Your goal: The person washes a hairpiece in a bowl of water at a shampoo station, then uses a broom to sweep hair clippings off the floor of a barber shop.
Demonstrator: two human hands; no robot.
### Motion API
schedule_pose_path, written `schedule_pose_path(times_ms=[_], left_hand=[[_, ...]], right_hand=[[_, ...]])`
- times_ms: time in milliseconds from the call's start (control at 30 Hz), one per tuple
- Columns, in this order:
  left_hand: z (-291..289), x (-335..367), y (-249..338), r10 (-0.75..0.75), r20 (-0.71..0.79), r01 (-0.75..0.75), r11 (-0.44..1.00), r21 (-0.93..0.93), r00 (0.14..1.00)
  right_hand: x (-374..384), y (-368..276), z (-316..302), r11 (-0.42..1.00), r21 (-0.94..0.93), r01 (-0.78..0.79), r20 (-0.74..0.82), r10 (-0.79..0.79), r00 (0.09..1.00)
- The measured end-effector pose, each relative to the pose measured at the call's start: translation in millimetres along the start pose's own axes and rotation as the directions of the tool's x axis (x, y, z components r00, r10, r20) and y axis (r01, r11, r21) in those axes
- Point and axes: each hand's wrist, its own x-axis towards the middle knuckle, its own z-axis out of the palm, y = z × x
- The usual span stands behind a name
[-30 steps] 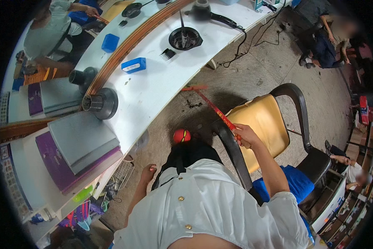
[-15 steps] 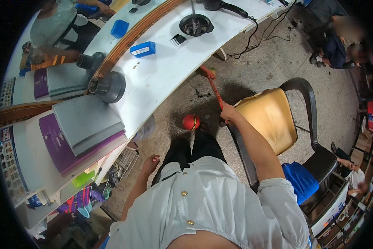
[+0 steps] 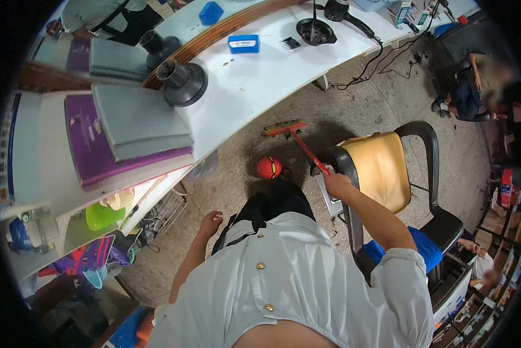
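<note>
My right hand (image 3: 337,184) is closed around the red handle of a broom (image 3: 308,149). The broom head, with yellowish bristles, rests on the speckled floor by the counter's edge, partly in shadow. At my side hangs my left hand (image 3: 210,223), its fingers curled in and nothing visible in them. A round red thing (image 3: 269,167) with a yellow and black band lies at my feet; whether it is a ball or part of a slipper I cannot tell.
A salon chair (image 3: 382,174) with a tan cover stands close to my right arm. Along the left curves a white counter (image 3: 254,75) holding a hair dryer (image 3: 347,17), a black bowl (image 3: 315,32) and purple and grey folders (image 3: 138,122). Cables trail onto the floor. Other people sit at the right.
The broom has come nearer to me, and its head now shows out from under the counter. My right hand has moved slightly right and nearer. My view has shifted left.
</note>
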Motion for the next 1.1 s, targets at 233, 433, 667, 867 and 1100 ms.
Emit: schedule_pose_path(times_ms=[233,433,667,867,1100], left_hand=[[-2,-61,-124,-0.053,-0.082,0.051,0.998,-0.029,0.995],[44,-133,-298,-0.214,-0.034,0.214,0.977,-0.002,0.976],[59,-133,-304,-0.254,0.071,0.256,0.842,-0.475,0.965],[30,-121,-184,-0.018,-0.134,-0.036,0.921,-0.389,0.991],[59,-123,-212,0.001,-0.150,-0.024,0.989,-0.149,0.989]], right_hand=[[-44,-26,57,0.998,-0.070,0.005,0.079,0.001,0.997],[-86,-71,82,0.995,-0.034,-0.094,0.227,0.100,0.969],[-135,-69,126,0.996,-0.093,-0.012,0.211,0.032,0.977],[-180,-52,79,0.862,0.463,-0.207,0.219,0.115,0.969],[-82,-52,134,0.988,0.156,0.002,-0.119,0.017,0.993]])
